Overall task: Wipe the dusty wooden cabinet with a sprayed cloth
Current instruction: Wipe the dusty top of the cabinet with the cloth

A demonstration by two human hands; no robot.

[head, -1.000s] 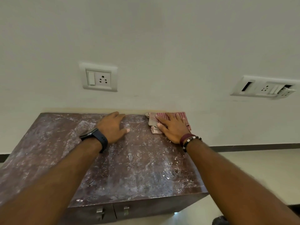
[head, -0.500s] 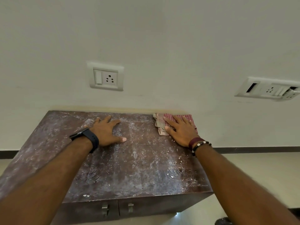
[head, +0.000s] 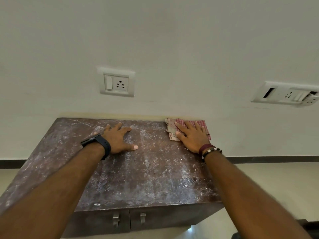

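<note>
The dark brown wooden cabinet [head: 151, 176] stands against the wall, its top streaked with pale dust. A red-and-white checked cloth [head: 170, 128] lies at the top's far right corner. My right hand [head: 193, 137] presses flat on the cloth, fingers spread, covering most of it. My left hand [head: 119, 138], with a dark watch on the wrist, rests flat on the bare top left of centre, fingers apart, holding nothing.
Two metal door handles [head: 128, 219] sit on the cabinet front. A white wall socket [head: 116, 82] is above the cabinet and a second, damaged socket plate [head: 286, 94] is to the right. A dark skirting strip [head: 272, 159] meets the pale floor.
The view has shifted, so the cabinet sits further right in frame. My left hand slid back from the rear edge toward me. My right hand stays on the cloth at the far right corner.
</note>
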